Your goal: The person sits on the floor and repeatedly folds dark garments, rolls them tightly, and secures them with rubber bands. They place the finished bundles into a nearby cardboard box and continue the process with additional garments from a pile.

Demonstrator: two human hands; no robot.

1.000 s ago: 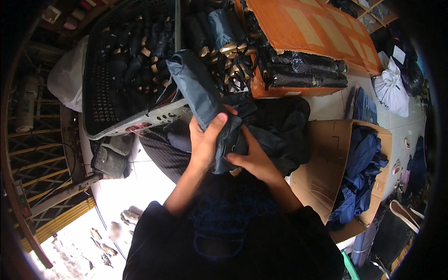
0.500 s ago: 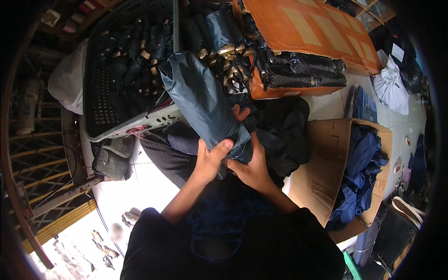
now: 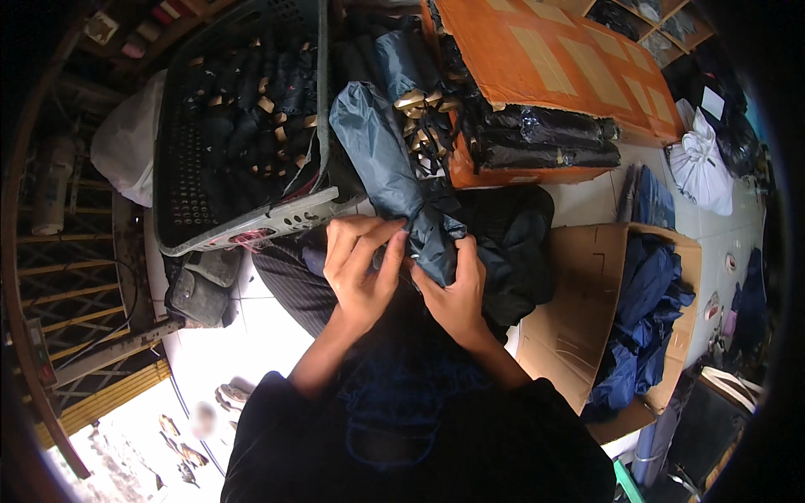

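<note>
A rolled grey-blue nylon bundle [image 3: 373, 151], shaped like a folding umbrella, slants away from me between my hands. Its far end is smooth and rounded, while the near end is gathered and crumpled. My left hand [image 3: 362, 264] pinches the fabric at the bundle's left side with thumb and fingertips. On the other side, my right hand [image 3: 453, 289] is closed around the crumpled near end. Its lower fingers are partly hidden by the cloth. Dark loose fabric [image 3: 511, 251] lies just beyond my right hand.
A dark plastic crate [image 3: 243, 230] of black rolled bundles with gold-coloured ends stands front left. More bundles [image 3: 398, 63] lie beside it. An orange carton [image 3: 570, 50] sits at the back, and an open brown carton [image 3: 579, 310] holding blue fabric [image 3: 641, 310] stands right.
The bundle's far part has swung slightly right, and its near end is more gathered. My left hand has shifted up and left, from a thumb-over hold to a fingertip pinch.
</note>
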